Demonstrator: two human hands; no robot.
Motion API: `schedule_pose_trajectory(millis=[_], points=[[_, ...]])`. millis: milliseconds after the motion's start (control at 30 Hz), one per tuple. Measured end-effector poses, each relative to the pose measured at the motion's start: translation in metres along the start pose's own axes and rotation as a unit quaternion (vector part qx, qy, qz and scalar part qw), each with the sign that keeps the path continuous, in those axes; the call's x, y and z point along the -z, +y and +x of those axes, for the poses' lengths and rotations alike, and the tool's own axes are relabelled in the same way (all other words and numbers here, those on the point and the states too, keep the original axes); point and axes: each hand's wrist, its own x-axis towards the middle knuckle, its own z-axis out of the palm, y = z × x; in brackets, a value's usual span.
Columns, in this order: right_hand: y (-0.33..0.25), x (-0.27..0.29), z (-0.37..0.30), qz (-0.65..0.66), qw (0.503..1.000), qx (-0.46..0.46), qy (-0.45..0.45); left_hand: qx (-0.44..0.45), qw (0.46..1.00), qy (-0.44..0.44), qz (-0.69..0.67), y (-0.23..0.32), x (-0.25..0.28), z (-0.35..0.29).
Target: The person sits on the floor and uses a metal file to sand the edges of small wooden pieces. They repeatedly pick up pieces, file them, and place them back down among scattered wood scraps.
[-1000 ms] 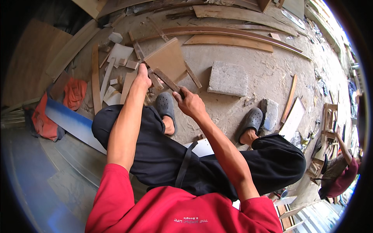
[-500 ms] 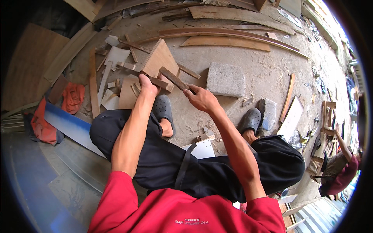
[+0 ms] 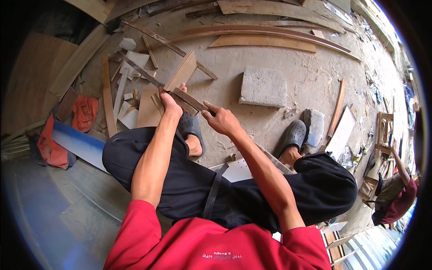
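Note:
A wooden frame (image 3: 183,72), made of a small plywood panel with long thin strips, tilts above the floor in front of me. My left hand (image 3: 171,103) is wrapped round its near end, fingers partly hidden behind the wood. In my right hand (image 3: 222,120) is a short brown wooden piece (image 3: 191,98), gripped at its near end. Its far end lies over the frame's near strip, close to my left fingers; whether the two touch I cannot tell. The right index finger stretches along the wood.
A concrete block (image 3: 263,86) lies ahead, and a smaller block (image 3: 314,128) stands by my right shoe. Long planks (image 3: 265,42) lie across the far floor. Orange cloth (image 3: 84,113) and a blue-white board (image 3: 78,141) are at left. Another person (image 3: 398,200) works far right.
The frame has turned in my left hand, its long strips now reaching farther to the upper left. My right hand has moved slightly left and down, bringing the short wooden piece over the near strip.

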Motion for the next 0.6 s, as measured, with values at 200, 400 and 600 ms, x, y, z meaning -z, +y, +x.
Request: schedule_pose_trajectory(millis=[200, 400, 600], points=[[-0.010, -0.001, -0.009, -0.028, 0.999, -0.028, -0.031, 0.007, 1.000, -0.007, 0.017, -0.012, 0.023, -0.003], [0.025, -0.011, 0.001, 0.045, 0.997, 0.006, -0.059, 0.006, 0.999, 0.025, 0.021, -0.020, 0.018, -0.018], [0.025, 0.006, 0.006, 0.163, 0.970, -0.042, -0.175, 0.007, 0.993, 0.112, 0.034, -0.025, 0.014, -0.022]])
